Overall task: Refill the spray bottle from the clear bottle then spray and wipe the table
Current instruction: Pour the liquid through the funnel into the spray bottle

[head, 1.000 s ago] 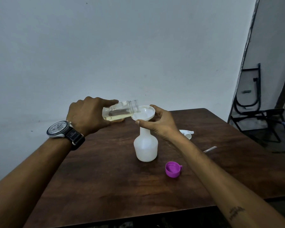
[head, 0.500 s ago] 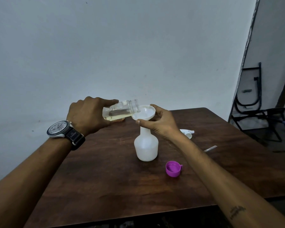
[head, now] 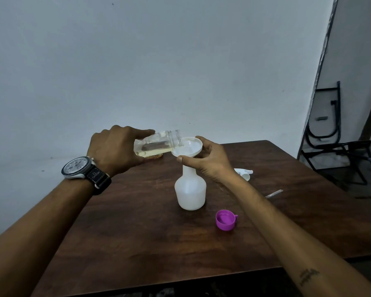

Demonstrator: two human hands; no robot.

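A white spray bottle [head: 190, 192] stands upright on the dark wooden table [head: 137, 232] with its head off. A white funnel [head: 189, 147] sits in its neck. My right hand [head: 208, 161] grips the funnel's rim and stem. My left hand [head: 116, 150] holds the clear bottle [head: 159, 143] tipped almost flat, its open mouth over the funnel. Pale yellow liquid lies along the clear bottle's lower side. The white spray head [head: 243, 173] lies on the table behind my right forearm.
A purple cap [head: 226, 220] lies open side up, right of the spray bottle. A thin clear tube [head: 274, 193] rests further right. A small brown object [head: 153, 156] is partly hidden behind the clear bottle. A black metal frame [head: 338, 146] stands beyond the table's right edge.
Almost nothing has moved. Both hands hold the same pose, with the clear bottle still tipped over the funnel.
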